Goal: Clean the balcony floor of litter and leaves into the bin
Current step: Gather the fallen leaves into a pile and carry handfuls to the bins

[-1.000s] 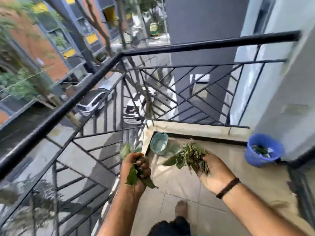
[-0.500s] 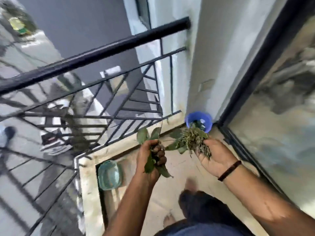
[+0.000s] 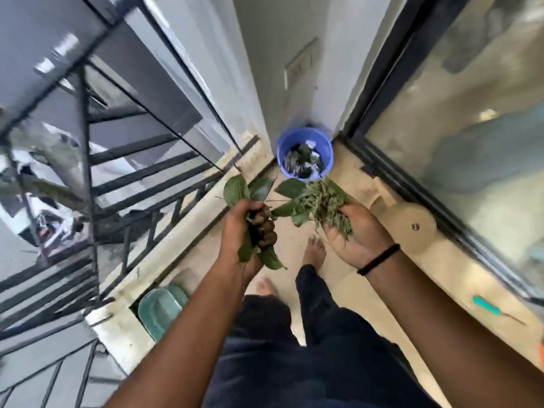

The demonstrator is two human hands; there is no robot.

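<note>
Seen from the head camera, broad green leaves (image 3: 235,191) are clenched in the closed left hand (image 3: 245,231), while a heap of small leaf litter (image 3: 322,204) is cradled on the open, upturned right hand (image 3: 357,235), near the blue bin (image 3: 305,153) standing in the floor's far corner.

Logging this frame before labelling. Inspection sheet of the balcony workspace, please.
Surface: beige tiled floor, mostly bare in view.
Job's things: blue bin in the corner, already part-filled; broad leaves; fine leaf litter.
Clutter: teal tub by the railing; teal-handled tool near the door track.
Hands: left hand fisted on broad leaves; right hand palm up, cupping litter.
Cables: nothing seen.
Surroundings: black railing, glass door, bare feet.
</note>
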